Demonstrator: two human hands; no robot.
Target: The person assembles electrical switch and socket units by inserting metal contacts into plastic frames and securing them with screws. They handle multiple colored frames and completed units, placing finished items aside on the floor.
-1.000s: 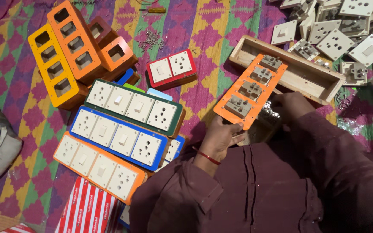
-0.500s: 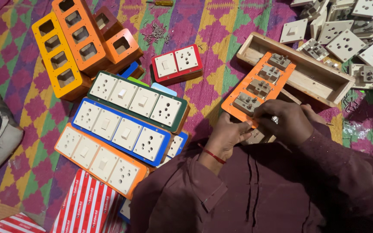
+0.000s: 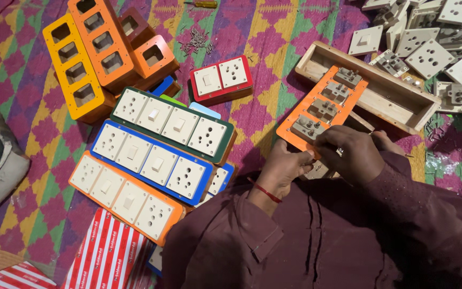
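Observation:
My left hand (image 3: pixel 286 167), with a red thread at the wrist, grips the near end of a long orange plate (image 3: pixel 331 109). The plate lies face down and carries several grey switch modules (image 3: pixel 323 108) with their backs up. My right hand (image 3: pixel 349 153), a ring on one finger, is curled over the same near end, fingertips at the nearest module (image 3: pixel 305 127). The plate's far end rests on the rim of an open wooden box (image 3: pixel 398 108). My maroon sleeves fill the lower right.
Finished boards lie to the left: green (image 3: pixel 169 124), blue (image 3: pixel 151 160), orange (image 3: pixel 121 195) and a small red one (image 3: pixel 221 79). Empty yellow (image 3: pixel 73 67) and orange frames (image 3: pixel 102 40), a screw pile (image 3: pixel 193 40), a screwdriver (image 3: pixel 201 4), loose white sockets (image 3: pixel 429 37) and striped cartons (image 3: pixel 105 257) surround them.
My right hand has come in from the right onto the near end of the orange plate, beside my left hand. The plate has barely shifted.

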